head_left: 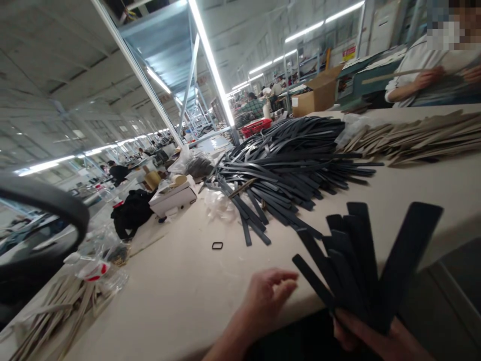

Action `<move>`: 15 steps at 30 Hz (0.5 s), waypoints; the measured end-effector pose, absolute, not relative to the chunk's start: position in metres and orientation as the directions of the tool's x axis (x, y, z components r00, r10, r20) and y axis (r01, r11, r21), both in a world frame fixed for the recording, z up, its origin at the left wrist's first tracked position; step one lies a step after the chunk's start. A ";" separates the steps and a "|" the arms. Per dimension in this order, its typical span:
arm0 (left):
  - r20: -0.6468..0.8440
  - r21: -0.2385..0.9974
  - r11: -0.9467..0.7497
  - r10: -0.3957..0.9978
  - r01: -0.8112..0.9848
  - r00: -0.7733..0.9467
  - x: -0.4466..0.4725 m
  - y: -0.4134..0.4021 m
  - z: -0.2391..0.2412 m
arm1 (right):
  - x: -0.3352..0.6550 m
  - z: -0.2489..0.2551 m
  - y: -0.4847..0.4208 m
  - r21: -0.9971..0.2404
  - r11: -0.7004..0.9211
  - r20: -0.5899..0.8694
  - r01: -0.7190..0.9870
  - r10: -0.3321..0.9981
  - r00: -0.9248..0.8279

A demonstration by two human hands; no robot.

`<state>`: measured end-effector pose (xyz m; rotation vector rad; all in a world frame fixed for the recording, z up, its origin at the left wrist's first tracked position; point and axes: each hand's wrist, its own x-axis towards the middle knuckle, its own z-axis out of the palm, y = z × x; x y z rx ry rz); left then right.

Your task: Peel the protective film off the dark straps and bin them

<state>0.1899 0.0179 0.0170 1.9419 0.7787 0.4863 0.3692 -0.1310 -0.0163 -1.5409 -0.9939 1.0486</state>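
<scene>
Far L of the dark strap pile, at the near edge: a bunch of beige strips, w/ a clear plastic bottle on its side next to it. Farther back, L of the pile: black cloth, then a white box w/ a tape roll on top. Small black rectangular ring lies flat on the pale tabletop, just L of & nearer than the pile's loose ends; clear plastic film btwn ring & pile.

L hand is on the near side of the pile, fingers half-curled, thumb apart from them, nothing seen in its grasp. Behind the pile: red basket, then an open cardboard box to its R.

R hand, nearer than the pile & to its R, is closed round the lower ends of a fanned bunch of dark straps, free ends up. R of the pile: more beige strips, heaped; behind those a co-worker holds one pale strip.
</scene>
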 end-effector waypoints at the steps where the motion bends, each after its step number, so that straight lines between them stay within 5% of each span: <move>1: 0.083 0.812 -0.424 0.765 0.402 0.638 0.190 0.043 0.017 | 0.376 -0.011 -0.124 -0.983 -0.160 -0.123 0.087 0.937 0.328; 8: 0.228 0.699 -0.288 0.957 0.654 0.177 0.187 0.213 0.003 | 0.407 -0.013 -0.074 -0.978 -0.209 -0.186 -0.020 0.816 0.547; 15: 0.194 0.827 -0.210 0.977 0.521 0.086 0.184 0.256 0.002 | 0.406 -0.027 -0.067 -0.946 -0.270 -0.136 0.182 0.835 0.533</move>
